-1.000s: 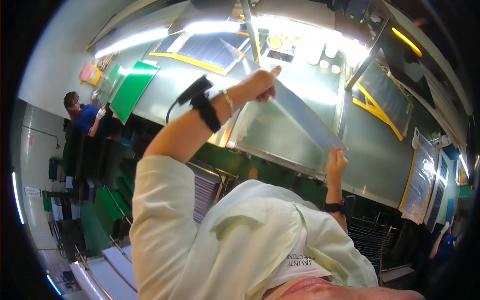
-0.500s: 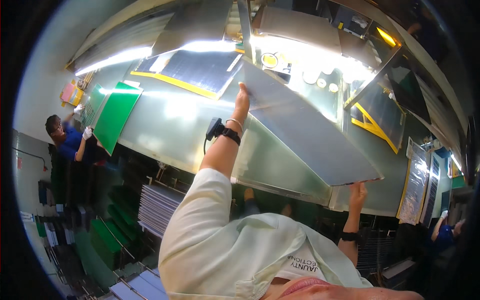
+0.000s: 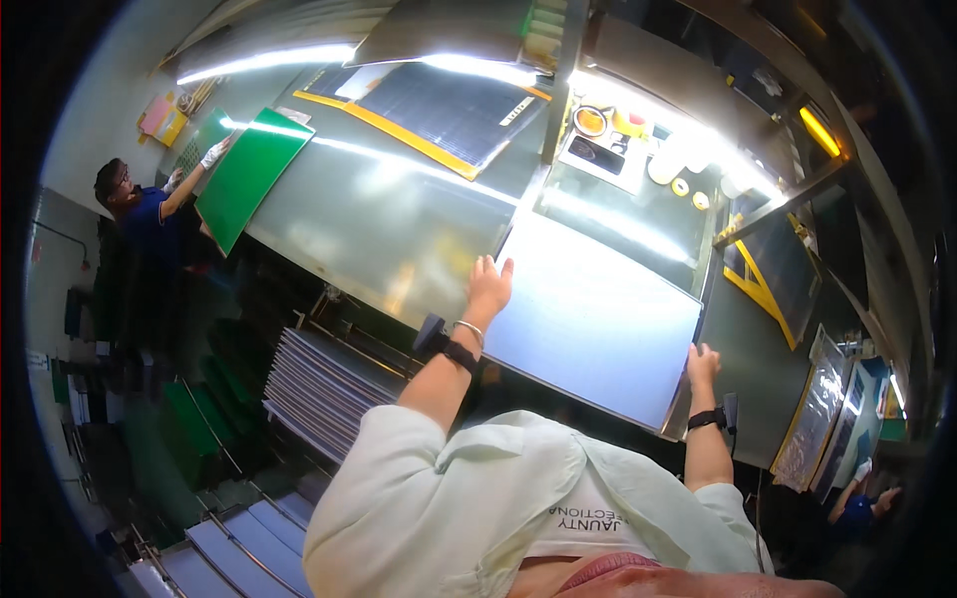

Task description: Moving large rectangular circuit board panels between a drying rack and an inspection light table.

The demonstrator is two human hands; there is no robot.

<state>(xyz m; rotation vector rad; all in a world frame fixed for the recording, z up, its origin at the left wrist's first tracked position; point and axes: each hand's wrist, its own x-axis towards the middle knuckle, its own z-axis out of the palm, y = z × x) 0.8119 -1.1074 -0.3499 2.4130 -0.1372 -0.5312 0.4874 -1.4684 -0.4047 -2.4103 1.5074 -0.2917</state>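
In front of me a pale rectangular panel lies face up and flat on the worktable, its surface bright under the lamp. My left hand is at its left edge, fingertips and thumb against the rim. At the right edge my right hand has its fingers bent in against the side. Dark straps with small boxes sit on both wrists. What lies under the panel is hidden.
A yellow-edged dark screen lies on the metal table to the left; another yellow-edged screen is at right. Tape rolls sit beyond the panel. Far left, a gloved co-worker handles a green board. Stacked panels stand lower left.
The panel went from raised and slanted to lying flat on the table. My left hand came down and nearer; my right hand is now at the panel's right side. The co-worker's hand shifted along the green board.
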